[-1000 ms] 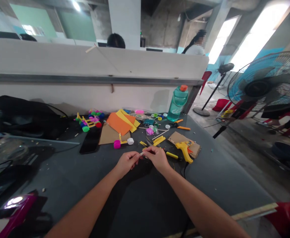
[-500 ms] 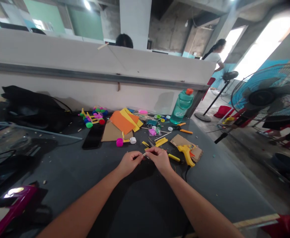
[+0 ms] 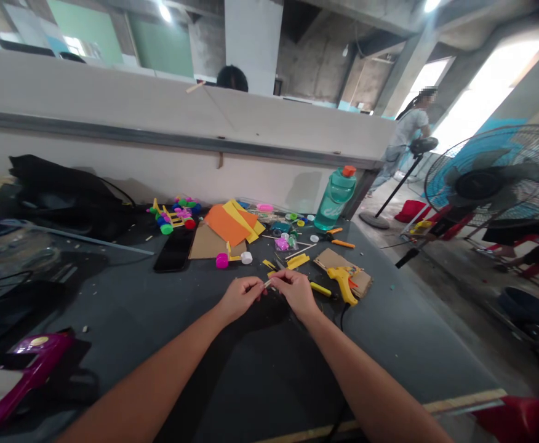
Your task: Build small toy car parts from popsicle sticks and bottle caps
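Over the middle of the dark table, my left hand (image 3: 242,296) and my right hand (image 3: 296,291) meet fingertip to fingertip. Both pinch a small pale stick (image 3: 268,283), mostly hidden by the fingers. Just beyond them lie yellow strips (image 3: 297,262) and what looks like a pair of scissors, partly covered. To the right of my right hand is a yellow-handled tool (image 3: 320,288). A yellow glue gun (image 3: 343,282) rests on a piece of cardboard (image 3: 331,259). Left of the strips stands a small wheeled piece with a magenta cap (image 3: 222,261) and a white cap (image 3: 246,258).
Orange sheets (image 3: 226,224), a black phone (image 3: 172,251), bottle caps and orange-handled pliers (image 3: 343,243) lie farther back. A green bottle (image 3: 335,200) stands by the partition. A black bag (image 3: 61,200) and magenta device (image 3: 32,375) are left; a fan (image 3: 482,178) stands right.
My hands stay together on the small stick with hardly any movement. The view has shifted slightly, and the person in the background has moved to the right.
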A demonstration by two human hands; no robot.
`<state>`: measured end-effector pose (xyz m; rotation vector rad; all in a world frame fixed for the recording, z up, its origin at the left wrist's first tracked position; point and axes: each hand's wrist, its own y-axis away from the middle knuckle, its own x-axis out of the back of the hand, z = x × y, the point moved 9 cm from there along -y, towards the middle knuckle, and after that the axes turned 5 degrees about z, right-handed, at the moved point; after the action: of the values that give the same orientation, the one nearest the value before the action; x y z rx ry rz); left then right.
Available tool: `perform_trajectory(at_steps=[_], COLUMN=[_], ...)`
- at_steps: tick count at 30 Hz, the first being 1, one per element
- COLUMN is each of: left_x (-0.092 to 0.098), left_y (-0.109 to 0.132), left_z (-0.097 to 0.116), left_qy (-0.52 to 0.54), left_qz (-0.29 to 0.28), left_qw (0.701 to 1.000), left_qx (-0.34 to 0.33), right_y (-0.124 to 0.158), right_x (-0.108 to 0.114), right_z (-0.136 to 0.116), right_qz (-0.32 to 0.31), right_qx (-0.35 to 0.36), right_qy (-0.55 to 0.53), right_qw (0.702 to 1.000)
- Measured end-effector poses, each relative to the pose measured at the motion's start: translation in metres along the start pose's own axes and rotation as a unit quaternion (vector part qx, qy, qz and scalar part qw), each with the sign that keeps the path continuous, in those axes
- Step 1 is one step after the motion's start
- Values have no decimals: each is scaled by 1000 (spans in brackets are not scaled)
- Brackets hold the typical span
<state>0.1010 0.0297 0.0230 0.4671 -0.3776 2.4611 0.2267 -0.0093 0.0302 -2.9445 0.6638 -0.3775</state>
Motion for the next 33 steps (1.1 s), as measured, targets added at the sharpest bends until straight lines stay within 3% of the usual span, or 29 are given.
perform_trajectory(at_steps=[18, 33], left_x=[4, 3], left_y=[2, -1], left_z=[8, -5], left_qy=[-37, 24], left_qz=[30, 26], left_qw=[998, 999], left_qx=[-32, 23], right_y=[5, 4], right_x=[-2, -7], right_z=[1, 7], right_qz=[5, -14], right_qx=[12, -19], right_qy=[9, -45], right_qw=[1000, 999])
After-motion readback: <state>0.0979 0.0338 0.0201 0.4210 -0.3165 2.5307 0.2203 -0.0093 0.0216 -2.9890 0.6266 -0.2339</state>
